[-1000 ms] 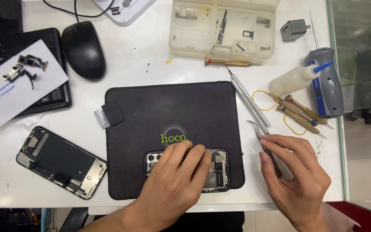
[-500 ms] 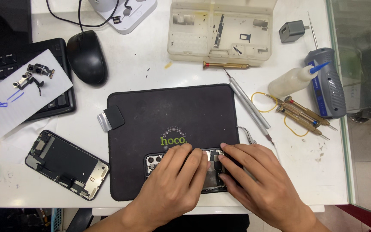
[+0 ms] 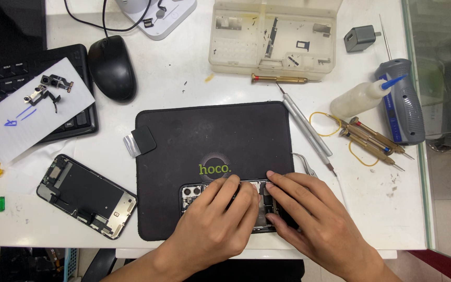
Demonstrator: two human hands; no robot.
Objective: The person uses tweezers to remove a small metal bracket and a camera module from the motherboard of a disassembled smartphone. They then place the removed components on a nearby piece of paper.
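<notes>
While both palms face down, the left hand and right hand press loosely spread fingers on the opened phone at the black mat's near edge.

Two opened phones, two hands

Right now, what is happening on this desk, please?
A person is working with both bare hands on an opened phone that lies on a black mat. The left hand and the right hand both rest on the phone, fingertips pressing on its inner parts. Neither hand holds a tool; tweezers lie beside the right hand. A second opened phone lies left of the mat, and screwdrivers lie to the right.
</notes>
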